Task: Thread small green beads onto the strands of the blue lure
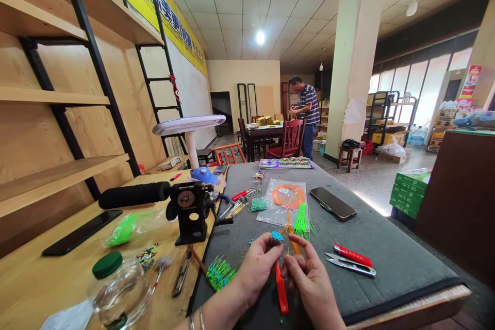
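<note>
My left hand [258, 260] is closed, pinching a small cluster of blue beads [277, 237] between thumb and fingers. Just right of it my right hand [307, 273] is closed too, thumb against a finger with the index finger raised; whatever thin thing it may pinch is too small to name. Beneath my hands lies an orange-handled tool [281, 294]. Bright green strands [301, 220] rest just beyond, by a clear bag [270, 210] with a coil of orange line [288, 197]. To the left sits a bundle of green strands with blue tips [220, 273].
Thread snips [350, 264] and a red lighter [351, 254] lie right of my hands, with a phone [332, 203] beyond. Left stand a black crank device [193, 211] and a clear jar [121, 294]. A person [308, 108] works at a far table.
</note>
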Available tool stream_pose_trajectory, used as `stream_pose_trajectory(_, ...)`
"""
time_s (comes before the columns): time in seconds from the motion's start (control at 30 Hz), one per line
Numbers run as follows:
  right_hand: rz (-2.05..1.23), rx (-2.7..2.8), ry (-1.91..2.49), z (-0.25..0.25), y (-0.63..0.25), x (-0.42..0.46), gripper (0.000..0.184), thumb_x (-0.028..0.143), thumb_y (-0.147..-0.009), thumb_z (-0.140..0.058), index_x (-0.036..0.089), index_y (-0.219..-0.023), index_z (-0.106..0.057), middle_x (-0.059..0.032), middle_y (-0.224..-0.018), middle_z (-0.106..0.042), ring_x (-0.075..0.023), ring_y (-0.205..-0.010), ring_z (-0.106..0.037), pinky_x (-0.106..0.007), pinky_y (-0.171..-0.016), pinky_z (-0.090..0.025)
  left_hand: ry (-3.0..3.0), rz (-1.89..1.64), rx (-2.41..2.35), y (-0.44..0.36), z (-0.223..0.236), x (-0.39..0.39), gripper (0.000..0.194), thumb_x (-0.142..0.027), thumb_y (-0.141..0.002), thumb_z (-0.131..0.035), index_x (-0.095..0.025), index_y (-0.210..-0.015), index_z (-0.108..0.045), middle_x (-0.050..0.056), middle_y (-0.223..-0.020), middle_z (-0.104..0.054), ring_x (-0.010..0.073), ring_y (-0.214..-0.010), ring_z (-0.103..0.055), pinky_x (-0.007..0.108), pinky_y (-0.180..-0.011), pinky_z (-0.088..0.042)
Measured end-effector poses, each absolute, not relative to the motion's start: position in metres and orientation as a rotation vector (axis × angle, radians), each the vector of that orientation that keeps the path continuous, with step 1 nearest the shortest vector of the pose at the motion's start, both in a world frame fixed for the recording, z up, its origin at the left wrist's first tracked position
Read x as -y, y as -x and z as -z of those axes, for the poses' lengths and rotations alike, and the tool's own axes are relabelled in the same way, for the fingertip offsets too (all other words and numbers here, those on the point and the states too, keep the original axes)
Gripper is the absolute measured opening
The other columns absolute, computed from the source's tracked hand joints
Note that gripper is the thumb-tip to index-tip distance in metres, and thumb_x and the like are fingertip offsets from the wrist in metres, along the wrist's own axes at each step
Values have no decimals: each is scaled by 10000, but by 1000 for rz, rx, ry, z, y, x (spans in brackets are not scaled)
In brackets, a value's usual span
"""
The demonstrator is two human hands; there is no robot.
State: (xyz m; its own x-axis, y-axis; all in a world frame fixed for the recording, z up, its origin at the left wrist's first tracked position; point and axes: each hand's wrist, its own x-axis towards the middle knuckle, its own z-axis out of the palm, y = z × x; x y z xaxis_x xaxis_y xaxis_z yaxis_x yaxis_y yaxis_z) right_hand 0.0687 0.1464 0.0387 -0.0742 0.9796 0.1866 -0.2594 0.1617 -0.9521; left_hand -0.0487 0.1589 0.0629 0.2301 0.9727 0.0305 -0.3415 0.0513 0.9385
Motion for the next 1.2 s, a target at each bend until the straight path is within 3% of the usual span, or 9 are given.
stream_pose_trajectory(0.3, -1296, 1145, 842, -40, -68, -148, 729, 605, -650, -698, 161, -1165, -439, 67, -494, -568, -76, -376, -438, -179, -393, -338, -1407, -1267, -969, 54, -65, -159, 246, -367, -755, -646, -167, -692, -518, -20, -645, -510, 116, -624, -462, 238, -619, -390)
stream_pose_trajectory(0.73, -1410, 1047, 801, -45, -68, -150, 766, 588, -606, -747, 156, -1163, -447, 61, -481, -580, -57, -341, -430, -147, -351, -295, -1560, -1286, -967, 54, -66, -155, 160, -260, -785, -576, -178, -680, -487, -33, -594, -507, 120, -588, -473, 241, -614, -393)
stream_pose_trajectory(1.2, -1373, 1016, 804, -46, -69, -147, 696, 571, -605, -757, 176, -1122, -508, 61, -498, -571, -68, -374, -420, -170, -377, -284, -1418, -1220, -835, 50, -75, -152, 211, -308, -754, -618, -171, -621, -525, -16, -529, -546, 133, -494, -540, 250, -542, -436)
